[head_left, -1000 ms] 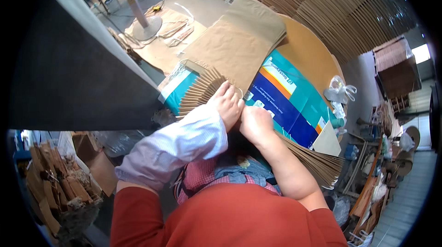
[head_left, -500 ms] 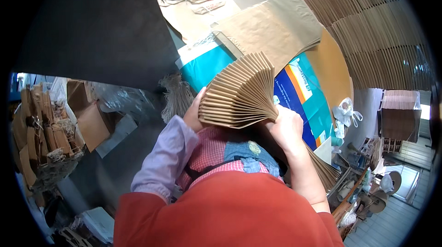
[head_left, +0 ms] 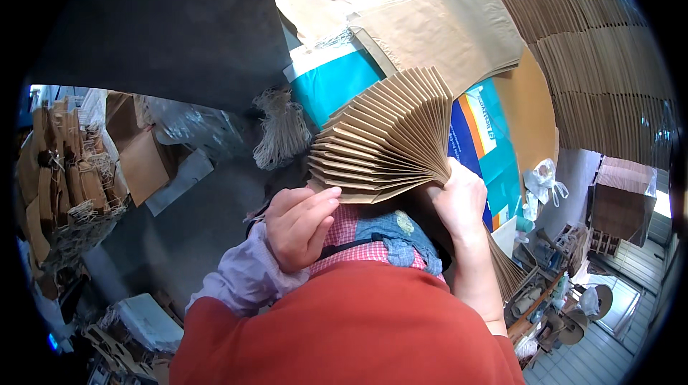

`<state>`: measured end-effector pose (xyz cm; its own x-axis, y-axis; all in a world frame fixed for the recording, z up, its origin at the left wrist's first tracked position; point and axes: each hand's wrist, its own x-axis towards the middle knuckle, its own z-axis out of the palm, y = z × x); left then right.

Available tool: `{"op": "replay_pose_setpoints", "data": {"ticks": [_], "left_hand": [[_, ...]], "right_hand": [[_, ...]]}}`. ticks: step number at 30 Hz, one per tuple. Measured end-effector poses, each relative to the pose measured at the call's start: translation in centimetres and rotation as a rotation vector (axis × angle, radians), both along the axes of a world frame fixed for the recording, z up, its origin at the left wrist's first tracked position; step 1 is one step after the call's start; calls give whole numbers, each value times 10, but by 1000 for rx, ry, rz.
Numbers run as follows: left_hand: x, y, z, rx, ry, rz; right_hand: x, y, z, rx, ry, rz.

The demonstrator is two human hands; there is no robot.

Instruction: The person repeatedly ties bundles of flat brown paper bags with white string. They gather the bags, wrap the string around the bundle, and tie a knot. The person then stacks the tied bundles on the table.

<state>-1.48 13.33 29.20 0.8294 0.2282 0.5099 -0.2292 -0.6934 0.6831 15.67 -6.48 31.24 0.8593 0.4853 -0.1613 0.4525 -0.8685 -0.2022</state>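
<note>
A thick stack of folded brown paper bags (head_left: 390, 138) is spread like a fan over my lap. My right hand (head_left: 460, 198) is closed around its narrow end, where the layers bunch together. At the fan's near left corner is my left hand (head_left: 299, 224), its fingers stretched toward the lowest fold and its fingertips at that edge. Nothing shows gripped in the left hand. Below my right forearm, more folded brown layers (head_left: 505, 270) stick out, partly hidden by the arm.
Flat brown paper bags (head_left: 448, 30) lie on teal and blue printed sacks (head_left: 337, 84) ahead. A bundle of pale string (head_left: 281, 130) hangs to the left, below a dark panel (head_left: 158, 26). Tall stacks of folded brown paper (head_left: 595, 62) stand at right, near a white plastic bag (head_left: 545, 183).
My left hand has come from the fan's left side round to its near corner, nearer my body. The fan has opened a little wider, while my right hand keeps its grip.
</note>
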Motion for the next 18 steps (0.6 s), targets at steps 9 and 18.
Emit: {"op": "replay_pose_setpoints", "data": {"ticks": [9,18], "left_hand": [[6,-6,-10,-284,128,-15],[18,-7,-4,-218,259,34]], "right_hand": [[1,-1,0,9,-18,21],[1,-1,0,7,-20,16]]}}
